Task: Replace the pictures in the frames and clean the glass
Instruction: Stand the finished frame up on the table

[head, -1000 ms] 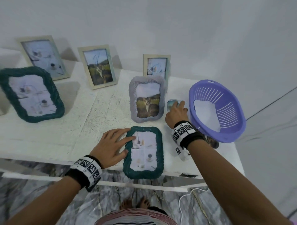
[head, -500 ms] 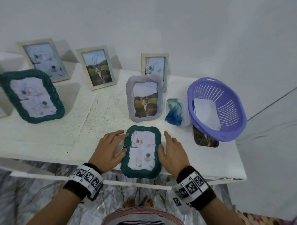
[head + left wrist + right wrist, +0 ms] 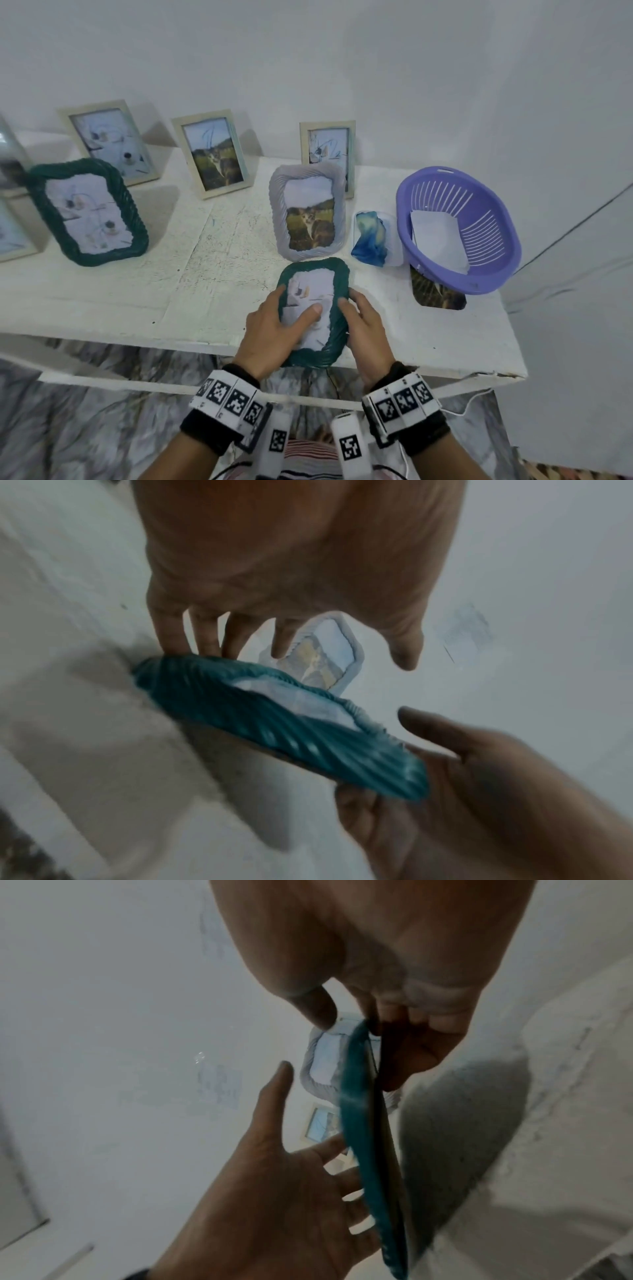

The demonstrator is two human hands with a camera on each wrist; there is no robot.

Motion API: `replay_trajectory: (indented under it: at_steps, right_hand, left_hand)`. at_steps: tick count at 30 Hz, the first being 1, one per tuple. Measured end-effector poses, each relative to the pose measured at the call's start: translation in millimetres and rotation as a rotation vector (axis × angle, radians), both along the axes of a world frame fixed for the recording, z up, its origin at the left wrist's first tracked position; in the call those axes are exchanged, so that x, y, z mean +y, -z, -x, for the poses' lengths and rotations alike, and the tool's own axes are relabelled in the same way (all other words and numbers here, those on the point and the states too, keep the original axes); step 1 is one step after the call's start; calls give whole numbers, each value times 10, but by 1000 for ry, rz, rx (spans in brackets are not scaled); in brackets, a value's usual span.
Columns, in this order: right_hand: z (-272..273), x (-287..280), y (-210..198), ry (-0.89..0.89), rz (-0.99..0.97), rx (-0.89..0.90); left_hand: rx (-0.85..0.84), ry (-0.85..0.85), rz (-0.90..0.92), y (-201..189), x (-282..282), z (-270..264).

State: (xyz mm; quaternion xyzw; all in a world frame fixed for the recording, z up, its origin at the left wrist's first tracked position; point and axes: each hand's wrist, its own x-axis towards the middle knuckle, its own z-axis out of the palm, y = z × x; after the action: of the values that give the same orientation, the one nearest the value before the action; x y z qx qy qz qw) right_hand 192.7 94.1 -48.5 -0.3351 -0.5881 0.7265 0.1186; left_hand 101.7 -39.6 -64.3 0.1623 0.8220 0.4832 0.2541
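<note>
While both hands clasp it at the near edge of the white table (image 3: 102,301), the small green frame (image 3: 337,274) is lifted clear of the surface, its far end higher than its near end in the left wrist view. The left hand (image 3: 274,332) holds its left edge, fingers underneath and thumb lying across the glass; the right hand (image 3: 366,329) takes the right edge, fingers curled behind the back and thumb at the front rim. Just beyond it a grey frame (image 3: 308,216) with a cat picture stands upright. To the right of that lies a blue cloth (image 3: 370,240) in a clear tray, then a purple basket (image 3: 479,219) holding white paper, with a loose picture (image 3: 435,294) partly under its rim. A larger green frame (image 3: 89,212) stands well apart to the left.
</note>
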Motion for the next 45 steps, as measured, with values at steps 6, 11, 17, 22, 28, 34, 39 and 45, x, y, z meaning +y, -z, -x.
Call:
replay_trajectory:
  at_steps: [6,11,17,22,28,34,39,45]
  right_hand:
    - [11,-64,-198,-136,-25,220]
    - [86,-108,-251,-234,-339,241]
    - [48,31,-366,-331,-509,211]
    - [69,234,-464,-307,-1064,6]
    - [255,23,-618,-306,-797,-60]
    - [543,-173,-737,-322,38,38]
    - [956,-271,-563,-338,131,206]
    - [1495,-449,-444,-468,182,254]
  left_hand:
    - [-334,-111,-345,-323,163,-30]
    - [-465,-91,-553,-414,254,-108]
    - [-431,-97,-469,-433,172,-32]
    - [-327,-145,-396,-463,100,54]
    - [-261,-219,-367,-561,71,26]
    - [12,-288,-340,-546,-294,138]
    - [-309,-447,-424,-602,-690,555]
    - [-443,-345,-493,-549,-927,1206]
